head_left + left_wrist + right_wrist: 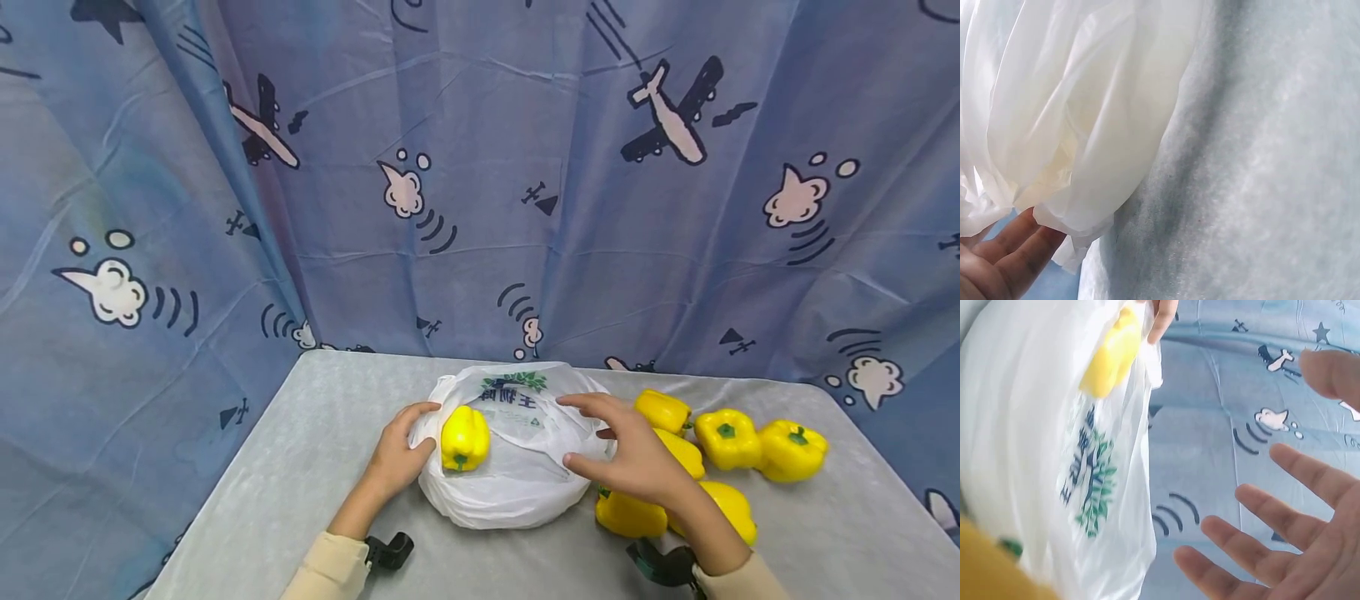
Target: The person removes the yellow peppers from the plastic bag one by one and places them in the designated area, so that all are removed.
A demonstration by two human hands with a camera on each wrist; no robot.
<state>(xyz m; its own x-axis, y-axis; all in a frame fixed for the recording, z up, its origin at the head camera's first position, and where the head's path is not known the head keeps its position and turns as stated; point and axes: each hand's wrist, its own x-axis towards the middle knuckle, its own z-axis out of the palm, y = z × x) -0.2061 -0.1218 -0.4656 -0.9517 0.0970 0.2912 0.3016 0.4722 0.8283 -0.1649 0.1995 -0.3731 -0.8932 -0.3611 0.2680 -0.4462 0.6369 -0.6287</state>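
Observation:
A white plastic bag [510,500] with green and dark print lies on the table, its mouth spread. One yellow bell pepper [465,437] rests at the left side of the bag's mouth, stem toward me. My left hand [401,454] pinches the bag's left rim beside that pepper; in the left wrist view its fingers [1022,250] meet the gathered plastic edge. Over the bag's right side hovers my right hand [630,446], holding nothing. The right wrist view shows its fingers [1291,519] spread apart, away from the bag.
To the right of the bag sit several more yellow bell peppers [727,439], some partly behind my right hand and forearm. A light grey cloth covers the table [300,467]. Behind the table's far edge hangs a blue curtain [480,208] printed with airplanes and clouds.

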